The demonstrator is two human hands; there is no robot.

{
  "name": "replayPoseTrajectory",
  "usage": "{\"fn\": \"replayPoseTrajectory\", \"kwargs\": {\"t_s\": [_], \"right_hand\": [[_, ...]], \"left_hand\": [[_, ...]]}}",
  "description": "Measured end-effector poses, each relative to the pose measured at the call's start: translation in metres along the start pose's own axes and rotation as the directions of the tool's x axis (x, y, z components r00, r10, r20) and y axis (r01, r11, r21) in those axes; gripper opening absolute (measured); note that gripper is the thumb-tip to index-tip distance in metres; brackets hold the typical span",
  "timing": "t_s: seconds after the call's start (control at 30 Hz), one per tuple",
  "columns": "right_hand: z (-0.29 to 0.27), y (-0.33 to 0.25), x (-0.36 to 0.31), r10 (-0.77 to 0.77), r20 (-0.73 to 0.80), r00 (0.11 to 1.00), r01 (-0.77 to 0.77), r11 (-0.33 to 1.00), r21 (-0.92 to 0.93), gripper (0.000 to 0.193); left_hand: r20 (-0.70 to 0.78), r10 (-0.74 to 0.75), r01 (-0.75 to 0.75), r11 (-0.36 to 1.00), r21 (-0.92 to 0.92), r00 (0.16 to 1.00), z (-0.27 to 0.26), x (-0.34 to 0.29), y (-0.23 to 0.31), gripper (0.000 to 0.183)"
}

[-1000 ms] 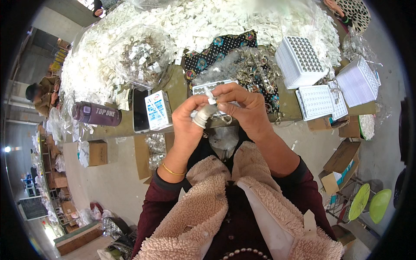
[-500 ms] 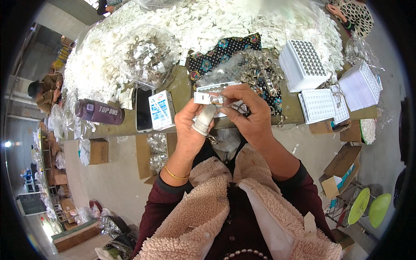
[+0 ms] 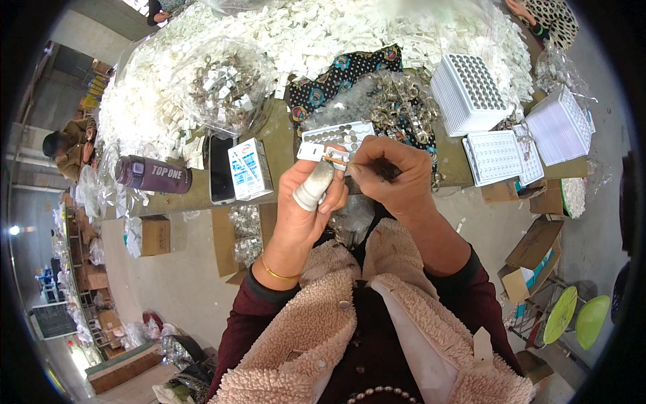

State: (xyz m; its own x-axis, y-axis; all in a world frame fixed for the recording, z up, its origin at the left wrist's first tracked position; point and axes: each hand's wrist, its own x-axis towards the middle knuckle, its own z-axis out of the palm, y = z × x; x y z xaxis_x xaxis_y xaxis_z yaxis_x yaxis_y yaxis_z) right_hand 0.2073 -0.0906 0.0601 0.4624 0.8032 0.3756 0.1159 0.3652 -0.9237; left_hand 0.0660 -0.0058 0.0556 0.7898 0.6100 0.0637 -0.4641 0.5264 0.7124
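Note:
My left hand (image 3: pixel 304 192) grips a small white plastic casing (image 3: pixel 311 151) by its near edge. Inside its open right part shows an orange and metallic strip. A whitish finger cot (image 3: pixel 315 186) covers my left thumb. Close against the casing's right end, my right hand (image 3: pixel 397 176) has thumb and forefinger pinched together; whatever they hold is hidden. Just beyond both hands lies a white tray (image 3: pixel 367 126) with several round silver button cells in it. Shiny metal pieces (image 3: pixel 407 111) are heaped on a dark patterned cloth (image 3: pixel 344 79) behind the tray.
White plastic pieces (image 3: pixel 323 40) pile across the table's far side, beside a clear bag of parts (image 3: pixel 229 87). To the left are a purple bottle (image 3: pixel 153 175), a phone (image 3: pixel 221 168) and a white-blue carton (image 3: pixel 250 168). Stacked white trays (image 3: pixel 469 94) stand right. Other people are at the edges.
My right hand has drawn slightly right and toward me, its fingers curling more. The casing has shifted slightly left, and more of the cell tray shows.

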Motion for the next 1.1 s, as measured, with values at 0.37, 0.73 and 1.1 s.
{"fn": "replayPoseTrajectory", "kwargs": {"t_s": [0.37, 0.73, 1.1], "right_hand": [[-0.004, -0.009, -0.004, 0.049, 0.027, 0.998, -0.046, 0.993, -0.112, 0.007], [-0.013, -0.069, -0.019, -0.115, 0.374, 0.920, -0.043, 0.920, 0.389, 0.017], [0.050, -0.118, -0.032, -0.395, -0.258, 0.882, 0.435, 0.467, 0.770, 0.026]], "left_hand": [[-0.012, 0.264, -0.230, 0.863, 0.450, 0.964, 0.000, -0.003, -0.002, 0.026], [0.568, 0.372, -0.660, 0.587, 0.469, 0.734, 0.032, -0.047, 0.024, 0.017], [0.741, 0.442, -0.839, 0.452, 0.302, 0.505, 0.089, -0.061, 0.051, 0.006]]}}
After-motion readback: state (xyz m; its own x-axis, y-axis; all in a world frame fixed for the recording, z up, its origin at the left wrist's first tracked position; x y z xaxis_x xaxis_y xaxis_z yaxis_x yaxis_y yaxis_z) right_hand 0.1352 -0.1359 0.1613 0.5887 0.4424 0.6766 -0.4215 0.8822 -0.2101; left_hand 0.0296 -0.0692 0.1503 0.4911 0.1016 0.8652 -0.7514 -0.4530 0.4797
